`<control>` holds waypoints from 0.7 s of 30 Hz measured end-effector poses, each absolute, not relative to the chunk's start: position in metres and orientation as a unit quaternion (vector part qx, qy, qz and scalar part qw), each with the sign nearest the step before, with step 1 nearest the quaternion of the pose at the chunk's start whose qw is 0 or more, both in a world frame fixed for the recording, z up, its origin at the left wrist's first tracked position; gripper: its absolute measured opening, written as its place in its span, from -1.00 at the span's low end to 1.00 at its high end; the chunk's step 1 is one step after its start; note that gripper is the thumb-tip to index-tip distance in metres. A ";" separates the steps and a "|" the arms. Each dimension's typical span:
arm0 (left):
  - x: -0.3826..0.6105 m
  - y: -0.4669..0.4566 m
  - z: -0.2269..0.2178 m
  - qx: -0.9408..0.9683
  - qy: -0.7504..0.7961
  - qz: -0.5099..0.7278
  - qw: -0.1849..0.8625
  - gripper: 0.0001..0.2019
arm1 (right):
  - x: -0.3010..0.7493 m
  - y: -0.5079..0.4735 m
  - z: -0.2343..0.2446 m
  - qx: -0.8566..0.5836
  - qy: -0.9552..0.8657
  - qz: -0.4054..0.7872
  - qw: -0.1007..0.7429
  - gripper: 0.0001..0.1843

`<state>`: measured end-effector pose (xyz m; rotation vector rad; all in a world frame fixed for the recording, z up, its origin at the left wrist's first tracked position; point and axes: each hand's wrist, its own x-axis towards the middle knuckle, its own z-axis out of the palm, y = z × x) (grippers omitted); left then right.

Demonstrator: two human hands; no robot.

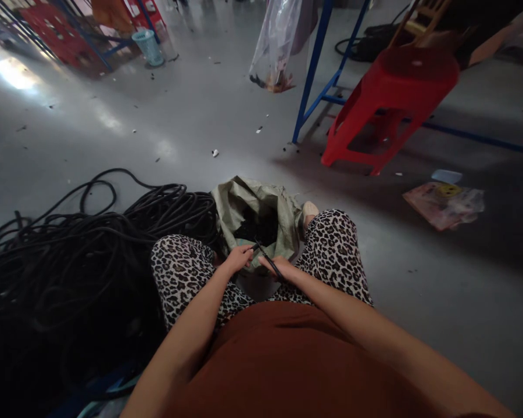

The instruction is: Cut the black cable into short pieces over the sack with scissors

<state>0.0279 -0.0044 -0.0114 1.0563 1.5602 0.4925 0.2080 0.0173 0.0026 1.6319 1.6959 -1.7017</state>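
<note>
I sit with my knees apart in leopard-print trousers. Both hands meet between my knees, just in front of an open greenish woven sack point(239, 203) that holds dark scraps. My left hand point(239, 256) is closed, pinching one end of a short black cable piece point(265, 258). My right hand point(281, 268) is closed round the other end of the same piece. The cable piece runs slanted between the two hands, above the sack's near rim.
A big tangled heap of black cable point(70, 255) lies on the grey floor at my left. A red plastic stool point(387, 98) and blue metal frame legs point(314, 69) stand ahead on the right. A clear hanging bag point(275, 46), a teal bin point(148, 46) and flat litter point(444, 203) lie further off.
</note>
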 end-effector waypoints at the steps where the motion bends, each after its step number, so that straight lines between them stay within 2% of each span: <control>1: 0.028 -0.004 -0.012 0.449 0.663 0.208 0.561 -0.77 | 0.208 0.017 0.003 0.558 0.588 -0.574 0.119 -0.27; 7: 0.029 -0.003 -0.011 0.440 0.673 0.208 0.557 -0.72 | 0.210 0.016 0.013 0.551 0.633 -0.530 0.122 -0.20; 14: 0.029 -0.002 -0.012 0.433 0.683 0.221 0.546 -0.70 | 0.209 0.019 0.024 0.563 0.643 -0.504 0.121 -0.25; 21: 0.031 -0.003 -0.006 0.419 0.699 0.226 0.534 -0.79 | 0.208 0.021 0.022 0.584 0.624 -0.507 0.112 -0.32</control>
